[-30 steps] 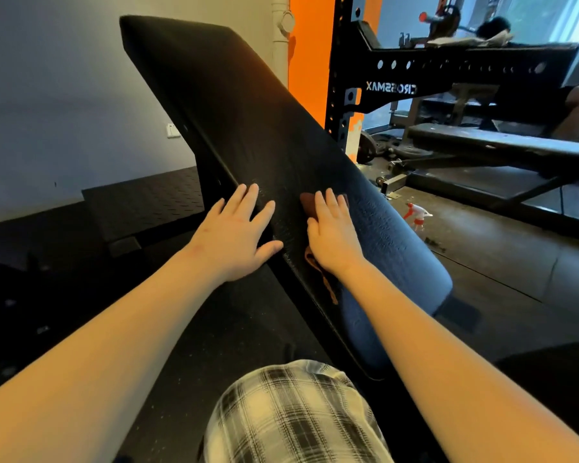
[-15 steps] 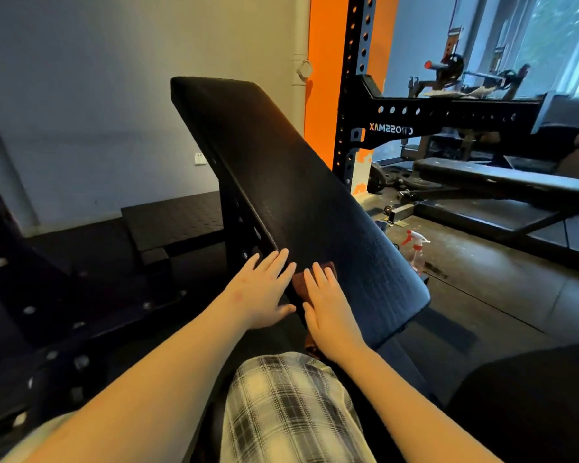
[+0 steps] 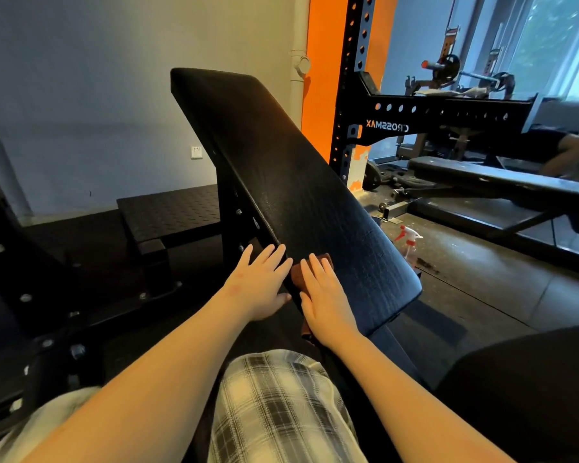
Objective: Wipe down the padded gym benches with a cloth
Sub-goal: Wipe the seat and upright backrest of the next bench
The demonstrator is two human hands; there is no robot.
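Both flat, spread hands lower on the bench pad point(image 3: 291, 182), right hand point(image 3: 325, 295) atop brown cloth point(image 3: 296, 279), left hand point(image 3: 261, 285) beside.

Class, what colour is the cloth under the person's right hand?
Reddish-brown cloth, pressed flat on the black padded bench; clearest in the head view.

The padded surface point(image 3: 291, 182) lay bare above both hands point(image 3: 264, 289), open to its top edge. Its steel frame point(image 3: 234, 208) hemmed the left side; a spray bottle point(image 3: 408, 242) stood on the floor point(image 3: 482, 279) right, the rack point(image 3: 355, 95) behind.
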